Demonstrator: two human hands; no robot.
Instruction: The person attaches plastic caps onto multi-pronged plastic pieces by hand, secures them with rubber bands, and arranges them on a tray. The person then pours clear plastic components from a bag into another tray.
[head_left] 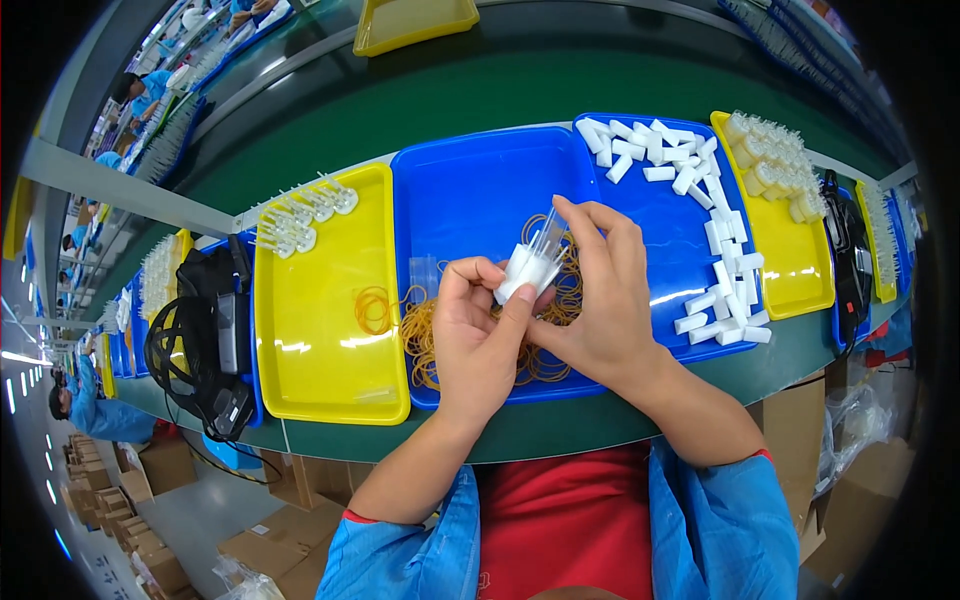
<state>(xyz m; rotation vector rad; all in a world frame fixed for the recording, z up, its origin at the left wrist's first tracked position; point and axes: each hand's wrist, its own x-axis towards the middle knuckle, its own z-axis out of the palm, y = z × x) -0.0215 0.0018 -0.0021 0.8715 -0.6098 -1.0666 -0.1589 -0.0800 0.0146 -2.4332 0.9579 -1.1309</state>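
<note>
Over the middle blue tray (470, 180), my left hand (468, 345) pinches white foam-like blocks (528, 268) between thumb and fingers. Clear thin plastic tubes (550, 236) stick up from among the blocks. My right hand (612, 300) has its index finger and thumb bent around the tubes, with the index fingertip at their upper end. How many pieces are gripped is partly hidden by my fingers. Beneath both hands lies a tangle of tan rubber bands (422, 350). Beside it a small clear piece (423, 273) rests in the tray.
To the left, a yellow tray (330, 340) holds white parts with thin prongs (300, 222). Many white blocks (735, 290) lie in the right blue tray (650, 240). Farther right, bundled clear-and-white parts (770, 165) fill another yellow tray (800, 285). Black cables (180, 345) lie far left.
</note>
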